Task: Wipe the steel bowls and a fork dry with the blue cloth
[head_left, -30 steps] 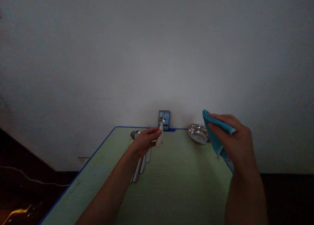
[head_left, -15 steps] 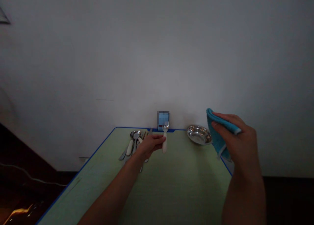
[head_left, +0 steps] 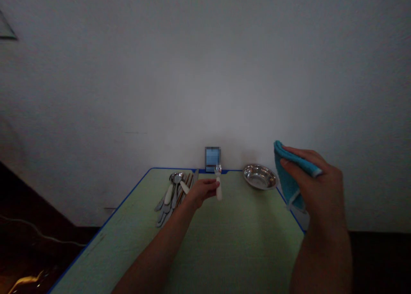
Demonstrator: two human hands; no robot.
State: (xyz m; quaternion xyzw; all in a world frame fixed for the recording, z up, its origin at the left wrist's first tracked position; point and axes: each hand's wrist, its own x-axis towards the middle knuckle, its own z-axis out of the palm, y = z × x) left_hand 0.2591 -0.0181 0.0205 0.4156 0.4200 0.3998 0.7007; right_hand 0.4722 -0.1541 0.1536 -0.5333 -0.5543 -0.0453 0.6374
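Pinched in the fingers of my left hand (head_left: 203, 191) is a small fork (head_left: 218, 188) with a white handle and a metal head. It stands roughly upright above the table, tines up. My right hand (head_left: 316, 178) is raised at the right, closed on a folded blue cloth (head_left: 285, 174) with a white edge. Left of my left hand lies a pile of cutlery (head_left: 175, 191), with spoons, knives and white handles; my left forearm partly covers it. A shiny metal bowl (head_left: 260, 177) sits at the table's back right, left of the cloth.
The pale green table (head_left: 237, 242) has a blue rim and stands against a grey wall (head_left: 205, 71). A small device with a blurred screen (head_left: 212, 158) leans at the back edge. A white cable (head_left: 41, 234) runs across the dark floor at the left.
My left hand and the fork have shifted slightly right, uncovering more of the cutlery. My right hand with the cloth has also drifted a little to the right.
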